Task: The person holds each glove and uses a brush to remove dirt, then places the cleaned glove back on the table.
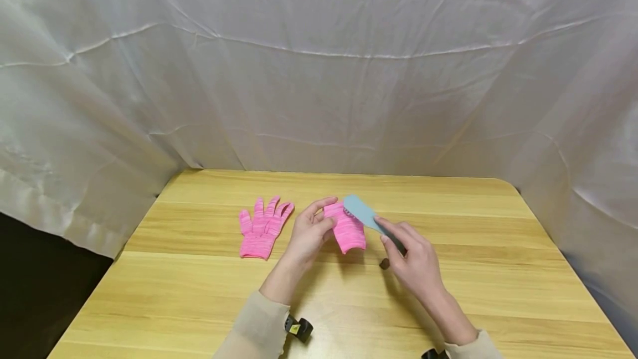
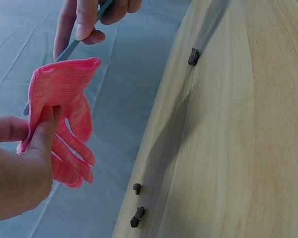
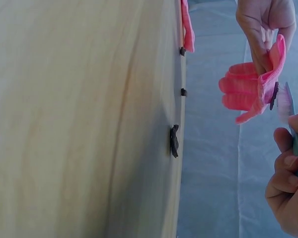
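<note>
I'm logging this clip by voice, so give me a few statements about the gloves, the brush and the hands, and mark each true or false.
1. The left hand holds a pink glove lifted off the table. True.
2. The right hand is empty. False: it grips a blue brush by its handle.
3. A second pink glove lies flat on the table. True.
4. The brush lies on the table. False: its head is up against the held glove.
5. Small dark bits lie on the table. True.

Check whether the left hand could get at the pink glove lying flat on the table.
Probably not yet: the left hand is holding the other glove. The flat glove lies close beside it, unobstructed.
</note>
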`<state>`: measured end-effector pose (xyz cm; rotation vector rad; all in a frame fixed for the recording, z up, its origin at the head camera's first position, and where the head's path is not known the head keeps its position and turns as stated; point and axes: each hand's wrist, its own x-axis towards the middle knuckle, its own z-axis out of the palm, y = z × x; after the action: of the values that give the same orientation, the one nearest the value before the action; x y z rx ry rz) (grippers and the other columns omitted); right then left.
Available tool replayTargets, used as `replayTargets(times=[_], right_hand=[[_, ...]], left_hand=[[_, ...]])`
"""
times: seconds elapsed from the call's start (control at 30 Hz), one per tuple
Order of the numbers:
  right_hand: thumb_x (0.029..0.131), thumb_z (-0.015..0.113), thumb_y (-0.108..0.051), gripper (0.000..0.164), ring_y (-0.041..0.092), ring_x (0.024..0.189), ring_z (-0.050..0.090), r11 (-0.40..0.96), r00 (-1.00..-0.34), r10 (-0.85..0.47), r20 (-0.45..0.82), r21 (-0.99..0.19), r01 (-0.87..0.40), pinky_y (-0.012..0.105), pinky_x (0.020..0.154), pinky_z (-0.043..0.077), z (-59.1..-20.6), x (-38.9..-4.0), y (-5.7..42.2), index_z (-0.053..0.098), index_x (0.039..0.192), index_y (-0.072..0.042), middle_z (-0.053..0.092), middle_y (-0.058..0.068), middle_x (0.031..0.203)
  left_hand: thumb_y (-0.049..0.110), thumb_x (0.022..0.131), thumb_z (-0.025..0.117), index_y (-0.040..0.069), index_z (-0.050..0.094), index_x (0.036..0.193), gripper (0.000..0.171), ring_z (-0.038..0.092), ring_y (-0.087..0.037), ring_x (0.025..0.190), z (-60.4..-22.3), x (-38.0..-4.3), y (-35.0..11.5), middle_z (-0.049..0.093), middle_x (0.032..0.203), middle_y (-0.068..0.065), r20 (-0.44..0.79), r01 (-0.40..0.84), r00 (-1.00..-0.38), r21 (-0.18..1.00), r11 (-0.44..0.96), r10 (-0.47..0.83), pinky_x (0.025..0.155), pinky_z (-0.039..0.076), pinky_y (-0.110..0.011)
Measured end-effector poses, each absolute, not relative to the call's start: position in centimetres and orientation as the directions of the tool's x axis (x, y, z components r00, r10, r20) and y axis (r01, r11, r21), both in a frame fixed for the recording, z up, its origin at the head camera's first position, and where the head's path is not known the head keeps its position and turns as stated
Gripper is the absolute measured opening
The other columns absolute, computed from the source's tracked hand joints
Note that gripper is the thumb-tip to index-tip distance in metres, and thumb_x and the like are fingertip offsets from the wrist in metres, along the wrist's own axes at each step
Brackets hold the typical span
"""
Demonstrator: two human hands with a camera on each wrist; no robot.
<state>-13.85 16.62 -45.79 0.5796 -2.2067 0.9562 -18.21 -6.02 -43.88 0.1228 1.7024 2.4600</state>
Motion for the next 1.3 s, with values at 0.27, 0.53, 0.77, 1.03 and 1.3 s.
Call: replayTargets(times=[0.27,0.53,0.77,1.03,1.3], right_hand=[[0.088,0.074,0.006,0.044,0.002,0.061,0.042,0.618,-0.696,-0.102,0.711,-0.503,-0.604,0.014,0.047,0.034,-45.6,-13.7,16.7,0.074,0.128,-0.010,0.071,0.001,0.096],[0.089,0.073,0.007,0.043,0.004,0.062,0.044,0.563,-0.717,-0.062,0.694,-0.569,-0.599,0.015,0.049,0.037,-45.3,-13.6,16.6,0.073,0.129,-0.008,0.069,0.003,0.094],[0.088,0.072,0.010,0.043,0.005,0.063,0.048,0.522,-0.699,-0.139,0.702,-0.548,-0.654,0.013,0.049,0.040,-45.4,-13.4,16.1,0.073,0.128,-0.006,0.071,0.006,0.098],[0.088,0.074,0.008,0.044,0.004,0.064,0.050,0.515,-0.712,-0.187,0.677,-0.549,-0.658,0.013,0.051,0.042,-45.5,-13.1,15.6,0.074,0.128,-0.010,0.072,0.002,0.103],[0.085,0.076,0.009,0.046,0.001,0.063,0.047,0.567,-0.687,-0.193,0.701,-0.492,-0.661,0.012,0.050,0.039,-45.6,-13.3,15.6,0.075,0.127,-0.011,0.073,0.001,0.101]], left_hand=[[-0.012,0.095,0.054,-0.003,0.053,0.145,0.051,0.070,-0.015,0.096,-43.7,-18.1,-6.0,0.066,0.131,-0.025,-0.021,-0.075,-0.987,0.937,-0.340,0.161,0.088,0.062,-0.028],[-0.012,0.094,0.054,-0.001,0.054,0.145,0.051,0.071,-0.015,0.093,-43.8,-18.2,-6.0,0.070,0.124,-0.020,-0.033,-0.084,-0.988,0.938,-0.337,0.154,0.086,0.062,-0.029],[-0.012,0.095,0.054,-0.002,0.055,0.144,0.050,0.068,-0.012,0.090,-43.9,-18.1,-5.9,0.071,0.123,-0.017,-0.032,-0.087,-0.986,0.936,-0.341,0.163,0.083,0.061,-0.027],[-0.011,0.095,0.055,-0.002,0.054,0.144,0.050,0.071,-0.015,0.098,-43.9,-18.1,-5.9,0.071,0.125,-0.019,-0.033,-0.086,-0.987,0.936,-0.342,0.159,0.093,0.061,-0.033],[-0.012,0.095,0.054,-0.001,0.055,0.144,0.050,0.071,-0.015,0.100,-43.8,-18.1,-5.9,0.070,0.126,-0.019,-0.037,-0.089,-0.987,0.936,-0.341,0.156,0.094,0.061,-0.031]])
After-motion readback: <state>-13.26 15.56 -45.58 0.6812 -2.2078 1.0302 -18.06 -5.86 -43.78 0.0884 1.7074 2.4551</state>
